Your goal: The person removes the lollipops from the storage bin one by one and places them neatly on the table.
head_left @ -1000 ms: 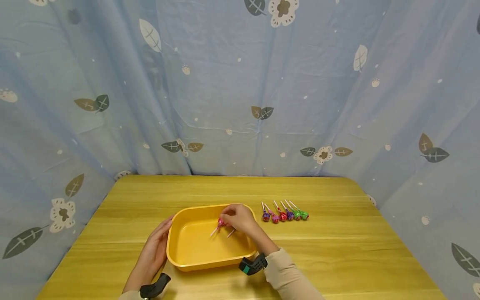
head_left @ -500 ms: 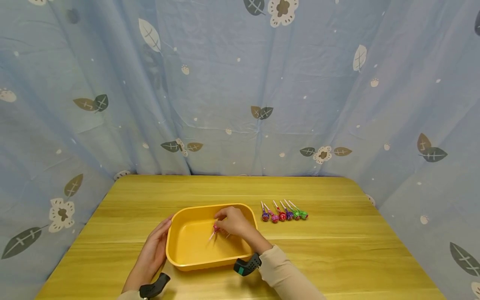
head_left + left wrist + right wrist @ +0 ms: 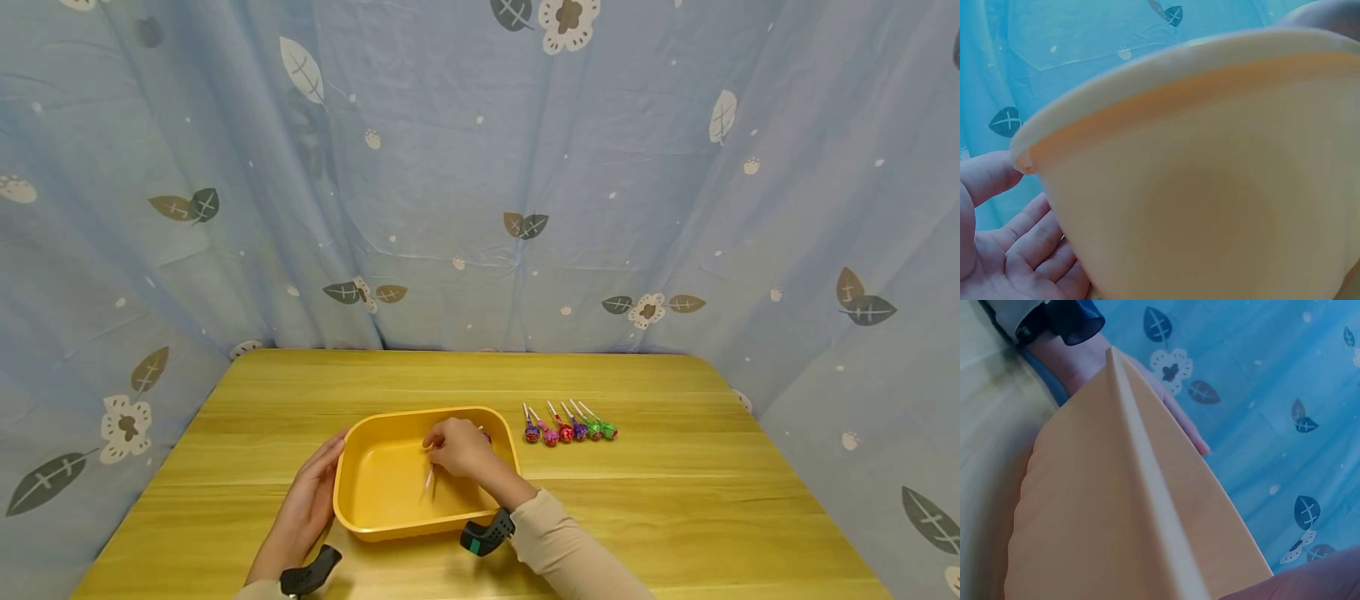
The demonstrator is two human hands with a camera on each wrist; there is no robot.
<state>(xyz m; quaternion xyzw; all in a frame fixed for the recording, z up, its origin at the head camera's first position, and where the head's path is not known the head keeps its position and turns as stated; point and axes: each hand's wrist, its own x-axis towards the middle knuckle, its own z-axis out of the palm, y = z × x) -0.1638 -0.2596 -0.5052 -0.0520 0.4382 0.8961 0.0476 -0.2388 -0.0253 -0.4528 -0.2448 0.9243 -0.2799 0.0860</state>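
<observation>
A shallow yellow plastic basin (image 3: 382, 492) stands on the table. My left hand (image 3: 309, 493) rests against its left end; in the left wrist view the thumb (image 3: 999, 177) meets the rim and the fingers (image 3: 1038, 240) lie along the outer wall. Inside the basin, my right hand (image 3: 461, 450) pinches a lollipop whose white stick (image 3: 430, 476) points down toward the front, its head covered by the fingertips. Behind this hand, part of another lollipop (image 3: 487, 437) shows near the basin's right wall. The right wrist view shows mostly the basin's outer wall (image 3: 1079, 500).
Several wrapped lollipops (image 3: 566, 433) in purple, pink, red and green lie in a row right of the basin, sticks pointing away. The wooden table (image 3: 660, 500) ends at a blue patterned curtain (image 3: 450, 167) at the back.
My right hand has shifted slightly left and lower inside the basin with the pink lollipop, whose head is now covered. The left hand stays at the basin's end.
</observation>
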